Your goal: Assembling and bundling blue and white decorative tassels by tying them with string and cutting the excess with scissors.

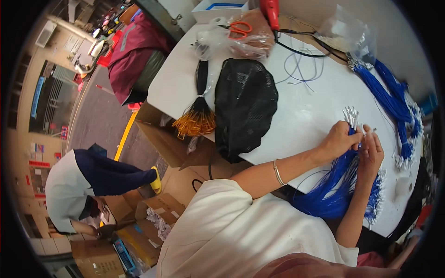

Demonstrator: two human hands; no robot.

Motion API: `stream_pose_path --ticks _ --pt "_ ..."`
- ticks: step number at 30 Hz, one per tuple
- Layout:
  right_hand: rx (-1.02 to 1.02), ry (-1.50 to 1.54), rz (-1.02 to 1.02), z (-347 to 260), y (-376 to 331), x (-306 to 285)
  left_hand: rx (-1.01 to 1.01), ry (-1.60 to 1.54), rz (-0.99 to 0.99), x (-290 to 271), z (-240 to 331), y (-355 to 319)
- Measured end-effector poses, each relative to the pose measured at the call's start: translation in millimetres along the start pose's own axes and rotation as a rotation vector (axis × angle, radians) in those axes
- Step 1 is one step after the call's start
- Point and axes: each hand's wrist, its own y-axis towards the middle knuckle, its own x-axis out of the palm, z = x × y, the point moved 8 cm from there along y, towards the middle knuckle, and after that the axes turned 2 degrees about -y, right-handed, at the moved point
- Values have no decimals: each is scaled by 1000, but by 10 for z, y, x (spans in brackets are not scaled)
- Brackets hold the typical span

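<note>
My left hand [340, 141], with a bangle on its wrist, is closed around a bundle of thin blue wires [329, 190]. The silvery-white wire ends [351, 116] stick up above its fist in a tuft. Right beside it, my right hand [371, 153] is closed in a pinch, with a small white end piece [370, 133] at the fingertips, seemingly that of one wire. Below the hands the blue strands fan out over the table's near edge toward my lap. More white ends [378, 197] hang beside my right forearm.
On the white table [301, 111] lie a black mesh bag [245, 106], a black wire bunch with orange ends [197, 116], orange-handled scissors [240, 30], a red corded tool [270, 14] and more blue wire bundles [387, 95]. Cardboard boxes [160, 208] and a bending person [69, 190] are at left.
</note>
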Motion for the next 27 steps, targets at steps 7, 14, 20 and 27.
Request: stream_pose_path --ticks 7,14,20,27 --pt "-51 -139 -36 87 53 -124 4 35 42 -2 -52 -8" --pt "-74 -204 -74 -15 -51 241 -175 165 104 -146 -88 -65" --pt "-12 14 60 44 -27 -41 -137 38 -25 49 -235 -10" --pt "-13 119 70 11 -64 4 -40 45 9 114 -189 -104"
